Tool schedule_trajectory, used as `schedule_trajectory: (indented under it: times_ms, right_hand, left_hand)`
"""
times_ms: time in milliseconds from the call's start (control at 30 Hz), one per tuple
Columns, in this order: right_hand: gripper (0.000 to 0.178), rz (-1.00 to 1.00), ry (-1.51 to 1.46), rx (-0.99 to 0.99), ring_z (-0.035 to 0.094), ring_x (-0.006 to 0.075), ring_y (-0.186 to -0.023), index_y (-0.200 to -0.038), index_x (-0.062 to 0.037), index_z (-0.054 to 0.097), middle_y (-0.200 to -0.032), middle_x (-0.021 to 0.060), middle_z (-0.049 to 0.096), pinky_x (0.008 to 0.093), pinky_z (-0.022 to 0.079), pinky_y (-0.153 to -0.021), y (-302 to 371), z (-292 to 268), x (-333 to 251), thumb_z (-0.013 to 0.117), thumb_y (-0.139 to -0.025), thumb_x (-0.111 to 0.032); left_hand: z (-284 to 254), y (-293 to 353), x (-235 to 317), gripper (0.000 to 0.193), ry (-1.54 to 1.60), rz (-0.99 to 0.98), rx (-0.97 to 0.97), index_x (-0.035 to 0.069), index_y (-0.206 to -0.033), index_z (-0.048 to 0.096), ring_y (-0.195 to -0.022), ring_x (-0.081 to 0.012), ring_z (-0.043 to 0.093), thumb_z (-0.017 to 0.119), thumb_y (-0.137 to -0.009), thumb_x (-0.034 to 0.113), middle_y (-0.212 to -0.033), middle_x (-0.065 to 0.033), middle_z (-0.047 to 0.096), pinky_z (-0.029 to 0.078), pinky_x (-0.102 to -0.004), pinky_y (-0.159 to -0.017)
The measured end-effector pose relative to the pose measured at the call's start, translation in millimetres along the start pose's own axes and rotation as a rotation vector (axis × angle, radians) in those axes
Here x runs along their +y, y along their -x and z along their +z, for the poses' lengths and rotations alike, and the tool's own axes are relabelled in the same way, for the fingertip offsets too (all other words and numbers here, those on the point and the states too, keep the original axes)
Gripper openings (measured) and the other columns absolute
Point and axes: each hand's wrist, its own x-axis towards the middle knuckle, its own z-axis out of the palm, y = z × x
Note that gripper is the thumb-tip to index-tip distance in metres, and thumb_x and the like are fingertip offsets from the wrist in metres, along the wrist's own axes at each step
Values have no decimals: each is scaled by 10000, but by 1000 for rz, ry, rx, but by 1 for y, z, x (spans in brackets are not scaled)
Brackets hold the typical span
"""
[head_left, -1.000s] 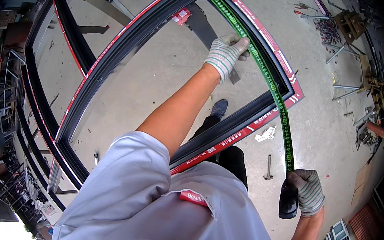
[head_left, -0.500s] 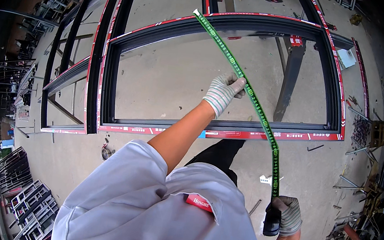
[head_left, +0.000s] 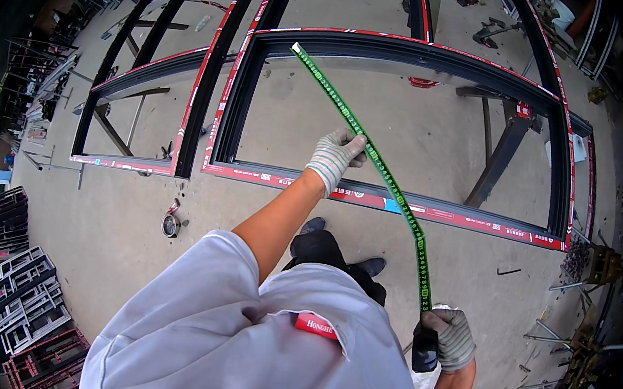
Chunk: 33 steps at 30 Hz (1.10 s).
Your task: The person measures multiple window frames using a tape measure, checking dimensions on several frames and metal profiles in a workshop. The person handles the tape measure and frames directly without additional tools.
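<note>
My left hand (head_left: 337, 159) pinching green tape blade (head_left: 389, 175) midway, right hand (head_left: 453, 339) wrapped round black case (head_left: 424, 348). Blade slants over black-and-red frame (head_left: 282, 180), bending toward case; whether tip (head_left: 296, 48) touches, can't tell. Best now: light pinch, no twist, case steady so blade won't buckle.

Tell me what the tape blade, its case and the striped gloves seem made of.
Tape blade: probably coated metal, green, its free end sticking out straight. Case: likely hard plastic, black, with glossy highlights. Gloves: apparently knitted fabric, matte, close-fitting and striped.
</note>
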Motion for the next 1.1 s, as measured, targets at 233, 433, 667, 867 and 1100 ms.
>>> schedule_trajectory:
  times_ms: [233, 433, 667, 867, 1100]
  right_hand:
    - [235, 29, -28, -15, 592, 146, -580, -691, 31, 684, -637, 89, 654, 293, 481, -598, 1, 73, -33, 605, -838, -134]
    - [238, 88, -83, 19, 571, 142, -566, -710, 27, 692, -660, 82, 661, 294, 472, -580, -15, 170, -45, 615, -844, -153]
    - [226, 120, -159, -29, 555, 94, -602, -756, 17, 724, -664, 24, 651, 257, 452, -609, -38, 247, -61, 649, -870, -163]
    - [218, 166, -167, -47, 547, 76, -599, -797, 15, 740, -672, 11, 653, 242, 437, -594, -53, 278, -77, 666, -877, -174]
    - [224, 179, -221, -13, 590, 111, -583, -780, 25, 725, -680, 53, 674, 258, 476, -590, -72, 321, -101, 648, -884, -158]
  left_hand:
    - [-64, -10, 19, 210, -17, -52, 5, 26, -992, 639, -703, -127, 639, 647, -975, 235, -822, -56, 661, 568, -254, -648]
    - [-145, -42, 35, 213, -125, -121, -66, 20, -1001, 649, -668, -119, 632, 642, -976, 231, -816, -52, 663, 561, -247, -623]
    - [-210, -74, 58, 209, -223, -207, -92, 18, -1039, 667, -647, -109, 622, 636, -974, 214, -824, -45, 668, 559, -238, -600]
    - [-228, -98, 69, 218, -284, -246, -60, 31, -1008, 668, -630, -99, 609, 639, -972, 244, -798, -43, 664, 543, -225, -585]
    - [-259, -131, 74, 207, -283, -250, -127, 33, -1001, 658, -656, -115, 617, 641, -975, 238, -784, -34, 646, 541, -244, -607]
